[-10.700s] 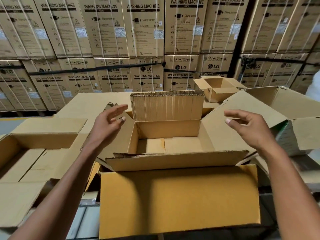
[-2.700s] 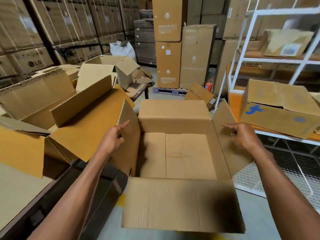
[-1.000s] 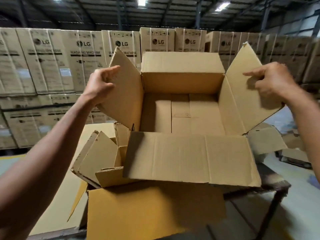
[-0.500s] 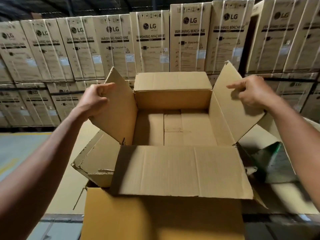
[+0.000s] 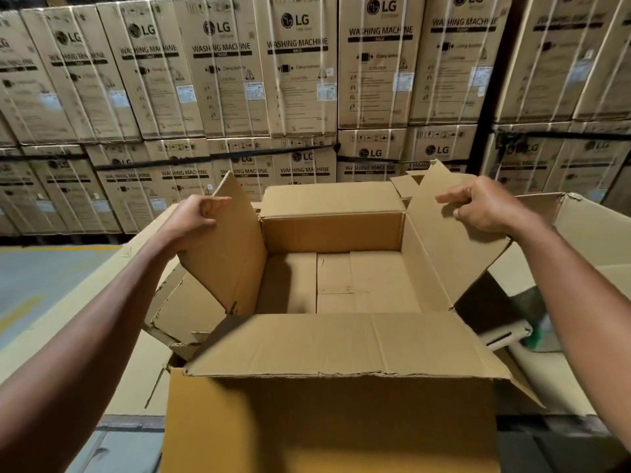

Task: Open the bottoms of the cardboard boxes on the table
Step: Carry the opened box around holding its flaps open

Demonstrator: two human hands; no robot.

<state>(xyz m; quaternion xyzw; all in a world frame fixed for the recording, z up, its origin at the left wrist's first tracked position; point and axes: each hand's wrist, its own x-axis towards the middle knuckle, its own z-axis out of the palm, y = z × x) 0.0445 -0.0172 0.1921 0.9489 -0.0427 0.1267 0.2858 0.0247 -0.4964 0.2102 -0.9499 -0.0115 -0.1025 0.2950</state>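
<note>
Lowered since before, open box point(image 5: 336, 278) hangs with both hands point(image 5: 193, 218) point(image 5: 485, 208) gripping its side flaps.

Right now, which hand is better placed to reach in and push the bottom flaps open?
Neither clearly: left hand and right hand each grip a side flap of the box. Bottom flaps lie centred.

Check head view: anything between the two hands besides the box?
Only the open box itself: left hand and right hand grip its side flaps, with the empty interior and closed bottom flaps between, in head view.
</note>
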